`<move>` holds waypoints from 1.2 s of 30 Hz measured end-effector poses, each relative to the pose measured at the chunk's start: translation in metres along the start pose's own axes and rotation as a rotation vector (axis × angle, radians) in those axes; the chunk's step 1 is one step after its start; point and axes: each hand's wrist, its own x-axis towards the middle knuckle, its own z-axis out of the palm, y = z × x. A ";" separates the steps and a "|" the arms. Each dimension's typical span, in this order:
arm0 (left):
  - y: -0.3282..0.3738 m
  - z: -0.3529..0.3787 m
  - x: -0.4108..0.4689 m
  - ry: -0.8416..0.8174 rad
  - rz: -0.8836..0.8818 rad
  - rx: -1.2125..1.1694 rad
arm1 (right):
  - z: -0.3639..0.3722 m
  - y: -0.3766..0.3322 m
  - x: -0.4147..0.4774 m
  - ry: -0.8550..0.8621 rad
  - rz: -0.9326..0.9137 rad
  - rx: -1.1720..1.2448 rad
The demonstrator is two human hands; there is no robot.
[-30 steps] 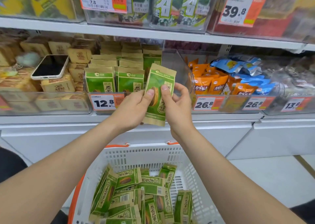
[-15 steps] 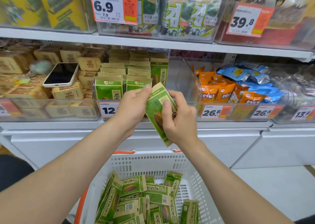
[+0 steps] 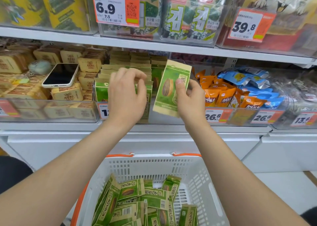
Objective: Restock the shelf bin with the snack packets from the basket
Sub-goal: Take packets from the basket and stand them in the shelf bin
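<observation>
White metal shop shelving (image 3: 188, 49), two tiers, orange-and-white price tags (image 3: 110, 8) along the fronts; white base cabinets (image 3: 51, 148) below; pale floor (image 3: 283, 191).

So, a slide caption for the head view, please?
Right hand holds a green snack packet at the shelf bin; left hand hovers over stocked packets.

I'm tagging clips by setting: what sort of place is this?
Most likely a shop's snack aisle: printed price tags on clear shelf bins of packaged snacks, and a white shopping basket holding green packets below.
</observation>
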 end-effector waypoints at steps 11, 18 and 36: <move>-0.029 0.008 -0.001 -0.389 0.160 0.645 | 0.024 -0.006 0.049 -0.047 0.066 -0.199; -0.030 0.013 0.004 -0.361 0.155 0.590 | 0.050 -0.004 0.082 -0.196 0.292 -0.279; -0.035 0.014 0.002 -0.317 0.161 0.568 | 0.080 0.009 0.095 -0.233 0.286 -0.527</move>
